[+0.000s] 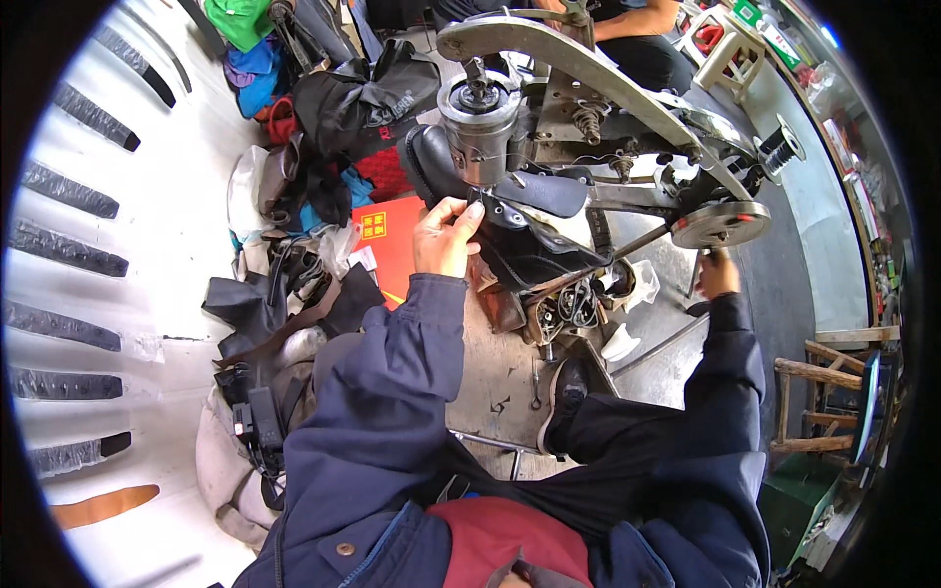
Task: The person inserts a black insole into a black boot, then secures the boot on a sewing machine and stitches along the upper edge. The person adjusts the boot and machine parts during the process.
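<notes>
A hand-cranked shoe-stitching machine (559, 59) stands in front of me, with a round metal head (480, 127) near its left end. A black shoe (534, 240) sits under this head, its eyelets and tongue facing up. My left hand (446, 238) pinches the shoe's edge just below the head, thumb on top. At the machine's right, my right hand (718, 274) is closed around the small crank handle below the hand wheel (722, 225); part of its fingers is hidden.
A thread spool (781, 149) stands above the wheel. Tools and cables fill a tray (569, 312) below the shoe. Bags and leather scraps (245, 304) pile up at left beside a red box (387, 240). Another person's arm (637, 20) shows behind the machine. A wooden stool (823, 402) is at right.
</notes>
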The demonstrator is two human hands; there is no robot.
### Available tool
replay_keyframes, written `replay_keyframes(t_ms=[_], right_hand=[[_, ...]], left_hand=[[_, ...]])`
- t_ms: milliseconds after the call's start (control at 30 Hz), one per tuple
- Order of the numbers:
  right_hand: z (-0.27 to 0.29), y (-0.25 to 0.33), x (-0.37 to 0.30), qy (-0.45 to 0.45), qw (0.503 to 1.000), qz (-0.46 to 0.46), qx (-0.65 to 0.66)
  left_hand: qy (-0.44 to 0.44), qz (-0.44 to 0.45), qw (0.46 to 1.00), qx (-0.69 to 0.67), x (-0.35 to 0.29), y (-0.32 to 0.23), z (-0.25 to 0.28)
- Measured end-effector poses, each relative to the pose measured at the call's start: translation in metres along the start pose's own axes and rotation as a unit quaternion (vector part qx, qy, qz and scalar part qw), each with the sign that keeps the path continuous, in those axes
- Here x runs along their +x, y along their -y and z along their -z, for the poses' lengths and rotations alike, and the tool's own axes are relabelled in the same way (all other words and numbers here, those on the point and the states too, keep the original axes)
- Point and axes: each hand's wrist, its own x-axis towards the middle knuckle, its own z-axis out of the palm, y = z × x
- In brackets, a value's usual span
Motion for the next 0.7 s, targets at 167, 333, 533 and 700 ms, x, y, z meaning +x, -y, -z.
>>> replay_keyframes(t_ms=[167,333,533,700], right_hand=[[-0.012,0.07,-0.055,0.115,0.968,0.139,0.173],[0.064,0.072,-0.045,-0.161,0.954,0.213,0.135],[0.054,-0.022,0.034,-0.24,0.969,0.06,-0.02],[-0.021,-0.032,0.013,-0.035,0.989,0.141,0.034]], left_hand=[[0.002,-0.004,1.0,0.008,0.001,0.003,0.001],[-0.001,-0.009,0.999,0.043,-0.001,0.001,0.001],[0.011,-0.012,0.999,0.038,0.0,-0.003,0.0],[0.03,-0.007,0.999,0.025,0.007,0.004,0.005]])
